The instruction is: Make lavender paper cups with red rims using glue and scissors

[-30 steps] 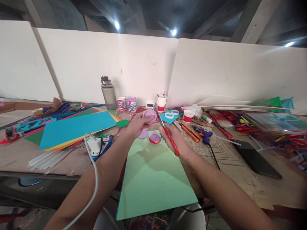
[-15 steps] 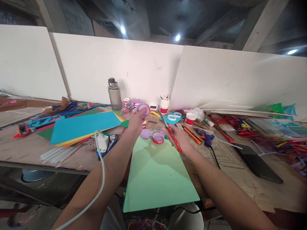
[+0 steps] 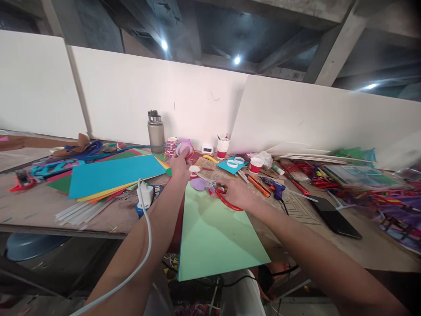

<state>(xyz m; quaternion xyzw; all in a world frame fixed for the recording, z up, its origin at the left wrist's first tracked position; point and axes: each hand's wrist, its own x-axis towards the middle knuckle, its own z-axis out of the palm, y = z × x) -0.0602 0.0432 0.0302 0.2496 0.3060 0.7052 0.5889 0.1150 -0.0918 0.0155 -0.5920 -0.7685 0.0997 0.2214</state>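
Note:
My left hand is closed on a purple paper circle with a reddish rim, held up near the back of the table. In my right hand are red-handled scissors, their blades pointing left over the work area. Beneath the blades lie another purple paper circle and a second purple piece, partly covered by the scissors and hand. They rest at the far end of a pale green sheet. A red and white paper cup stands just behind the blade tips.
Blue and other coloured sheets lie at left, near a white plug with a cable across my left arm. A water bottle stands at the back. To the right are a glue gun, orange cutters and a black phone.
My left hand has moved slightly left with the purple circle. The scissors in my right hand have turned from pointing away to pointing left, and their red handles now show apart.

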